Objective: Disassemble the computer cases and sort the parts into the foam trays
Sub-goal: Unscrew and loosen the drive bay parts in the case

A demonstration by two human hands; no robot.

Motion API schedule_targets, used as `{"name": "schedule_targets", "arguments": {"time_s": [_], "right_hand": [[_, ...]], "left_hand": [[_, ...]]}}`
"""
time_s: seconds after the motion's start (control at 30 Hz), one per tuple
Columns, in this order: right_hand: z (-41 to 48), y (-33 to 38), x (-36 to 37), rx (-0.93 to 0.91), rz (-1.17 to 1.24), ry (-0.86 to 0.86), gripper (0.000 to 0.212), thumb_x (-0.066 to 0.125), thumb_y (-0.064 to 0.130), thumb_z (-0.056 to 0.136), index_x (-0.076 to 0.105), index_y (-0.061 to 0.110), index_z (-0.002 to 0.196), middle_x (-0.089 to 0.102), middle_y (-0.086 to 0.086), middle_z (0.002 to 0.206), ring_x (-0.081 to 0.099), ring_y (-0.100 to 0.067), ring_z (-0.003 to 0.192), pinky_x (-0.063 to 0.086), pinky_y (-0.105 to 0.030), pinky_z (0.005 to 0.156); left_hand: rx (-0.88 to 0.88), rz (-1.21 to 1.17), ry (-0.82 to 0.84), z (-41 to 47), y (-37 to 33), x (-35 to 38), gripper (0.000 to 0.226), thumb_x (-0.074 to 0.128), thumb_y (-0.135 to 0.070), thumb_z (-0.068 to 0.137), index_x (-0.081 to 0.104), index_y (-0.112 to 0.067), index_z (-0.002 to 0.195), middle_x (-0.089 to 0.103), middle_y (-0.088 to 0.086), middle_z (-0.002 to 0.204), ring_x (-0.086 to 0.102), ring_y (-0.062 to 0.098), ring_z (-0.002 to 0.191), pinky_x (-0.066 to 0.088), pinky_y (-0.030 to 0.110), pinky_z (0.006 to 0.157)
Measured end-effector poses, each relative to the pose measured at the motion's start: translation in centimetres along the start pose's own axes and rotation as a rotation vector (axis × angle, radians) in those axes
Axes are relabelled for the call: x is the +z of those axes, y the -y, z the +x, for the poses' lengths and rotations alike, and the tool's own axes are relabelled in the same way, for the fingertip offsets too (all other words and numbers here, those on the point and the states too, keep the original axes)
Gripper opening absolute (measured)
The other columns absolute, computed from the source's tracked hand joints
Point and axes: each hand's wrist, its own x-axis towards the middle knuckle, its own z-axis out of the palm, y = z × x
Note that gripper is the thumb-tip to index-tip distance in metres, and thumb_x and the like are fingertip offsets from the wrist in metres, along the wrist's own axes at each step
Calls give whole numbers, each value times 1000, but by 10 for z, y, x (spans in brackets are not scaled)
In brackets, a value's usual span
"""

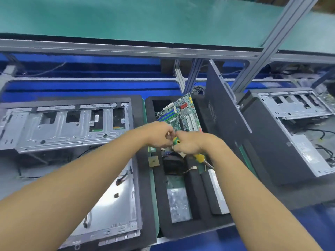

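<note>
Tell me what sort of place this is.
Probably a computer teardown line in a workshop: stripped computer cases sit on an aluminium-framed bench, a motherboard lies in a foam tray, and the right hand grips a screwdriver.

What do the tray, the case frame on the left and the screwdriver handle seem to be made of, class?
Tray: black foam, matte, with cut-out pockets.
Case frame: bare sheet metal, dull grey sheen, stamped ribs and holes.
Screwdriver handle: probably plastic or rubber, smooth yellow and green.
</note>
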Motion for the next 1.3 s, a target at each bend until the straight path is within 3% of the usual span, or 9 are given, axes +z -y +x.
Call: {"name": "schedule_targets", "arguments": {"time_s": [0.1,0.2,0.33,0.5,0.67,0.83,1.03,1.13,1.3], "right_hand": [[-10,35,-43,-76,59,-180,29,53,36,98,42,15,114,59,-7,100,58,-22,78,39,-32,58],[-21,75,-70,-219,147,-436,31,57,41,98,43,20,117,59,-4,101,59,-22,81,42,-32,62],[-26,131,-79,-461,353,-713,30,67,41,93,49,30,114,59,2,104,58,-19,91,45,-25,69],[-19,185,-71,-625,520,-799,31,73,39,89,54,36,114,64,12,95,62,-12,88,54,-33,77],[-2,215,-55,-594,453,-824,33,70,44,91,50,33,114,62,7,90,58,-12,80,53,-37,69],[13,223,-40,-551,403,-780,31,69,41,92,48,29,112,61,6,84,57,-16,75,49,-36,66],[25,220,-31,-506,430,-781,31,71,41,91,49,31,110,61,6,83,58,-16,69,48,-29,63],[27,218,-29,-516,432,-787,31,71,41,91,49,32,111,61,7,82,56,-13,70,48,-25,64],[29,217,-30,-535,435,-783,31,71,41,90,49,34,111,60,8,81,55,-13,69,49,-27,64]], "left_hand": [[-3,-314,-194,-35,27,-38,18,68,-20,89,58,-20,105,74,-8,89,68,11,86,50,27,77],[-22,-455,-341,-69,58,-61,12,69,-18,90,62,-16,99,75,0,93,67,4,77,50,20,65],[-76,-487,-415,-103,102,-72,7,67,-14,92,67,-17,98,74,-7,94,69,4,90,54,24,83],[-135,-555,-529,-132,150,-72,13,62,-5,94,65,-16,100,74,-7,93,68,1,88,54,24,78],[-73,-543,-445,-153,173,-59,30,61,5,92,69,-16,113,72,-13,94,64,-13,84,46,5,77],[-59,-511,-393,-153,185,-48,25,70,-9,89,74,-19,112,74,-12,99,68,-4,91,49,13,82],[-55,-454,-382,-149,190,-43,27,75,-18,86,69,-44,89,72,-24,85,67,-6,83,48,11,75],[-51,-476,-392,-150,189,-40,26,74,-18,87,71,-44,92,73,-25,89,68,-5,85,51,15,79],[-73,-466,-429,-148,190,-35,19,74,-18,87,75,-31,100,75,-15,89,70,7,84,57,37,84]]}}
